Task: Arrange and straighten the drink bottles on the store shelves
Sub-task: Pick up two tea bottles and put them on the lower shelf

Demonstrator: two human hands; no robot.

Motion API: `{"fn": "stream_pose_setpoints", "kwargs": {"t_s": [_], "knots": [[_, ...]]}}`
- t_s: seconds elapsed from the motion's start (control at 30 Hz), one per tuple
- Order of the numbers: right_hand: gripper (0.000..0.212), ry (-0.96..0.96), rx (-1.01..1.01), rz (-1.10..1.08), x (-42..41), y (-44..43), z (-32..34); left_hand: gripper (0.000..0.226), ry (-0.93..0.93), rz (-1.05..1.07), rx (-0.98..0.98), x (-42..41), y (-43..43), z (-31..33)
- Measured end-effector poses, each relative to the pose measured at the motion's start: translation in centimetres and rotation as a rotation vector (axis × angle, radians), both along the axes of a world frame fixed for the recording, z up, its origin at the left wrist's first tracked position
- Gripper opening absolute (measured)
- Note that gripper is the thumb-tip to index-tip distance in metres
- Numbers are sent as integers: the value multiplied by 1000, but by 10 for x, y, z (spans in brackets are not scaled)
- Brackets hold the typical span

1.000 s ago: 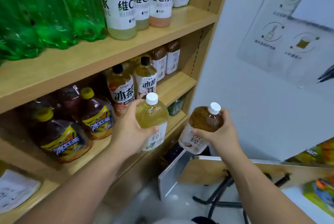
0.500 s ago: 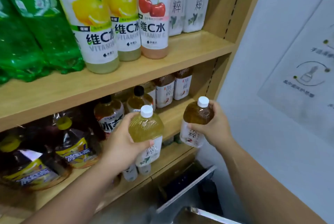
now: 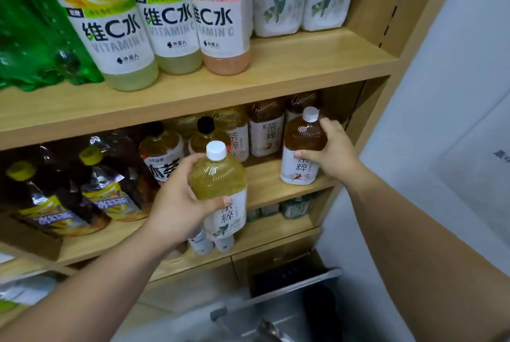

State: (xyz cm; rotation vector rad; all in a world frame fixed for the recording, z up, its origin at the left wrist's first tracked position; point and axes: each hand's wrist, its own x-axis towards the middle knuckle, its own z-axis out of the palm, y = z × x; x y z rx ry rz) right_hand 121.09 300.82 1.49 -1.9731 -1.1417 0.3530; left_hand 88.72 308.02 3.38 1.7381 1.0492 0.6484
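Two at once — labels forward, bases flat
Right hand (image 3: 331,154) fingers (image 3: 329,124) clasp the brown white-capped plastic bottle (image 3: 303,137) on the wooden middle shelf (image 3: 265,179); left hand (image 3: 176,203) grips the yellow-green plastic bottle (image 3: 218,184) out front.

pale yellow-green tea bottle (image 3: 218,190), white cap and label, upright, gripped in our left hand (image 3: 176,203), at its two o'clock a brown tea bottle (image 3: 303,145), upright on the middle shelf (image 3: 265,179), held by our right hand (image 3: 331,154)
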Motion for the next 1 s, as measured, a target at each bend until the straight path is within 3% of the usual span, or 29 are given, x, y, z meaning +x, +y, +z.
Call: {"fn": "stream_pose_setpoints", "kwargs": {"t_s": [0.17,0.27,0.43,0.77,1.0], "knots": [[86,-100,61,-109,-18,-10,-21,84,-50,22,-29,16,-10,-1],[98,-317,185,-264,-54,-25,-47,86,-62,15,-48,26,-12,-3],[93,-668,4,-161,-72,-16,-74,91,-91,12,-78,40,-15,2],[88,-690,-59,-173,-27,19,-83,77,-57,-18,-38,45,-20,5],[98,-742,142,-149,1,13,-99,84,-54,5,-51,47,-21,1]]}}
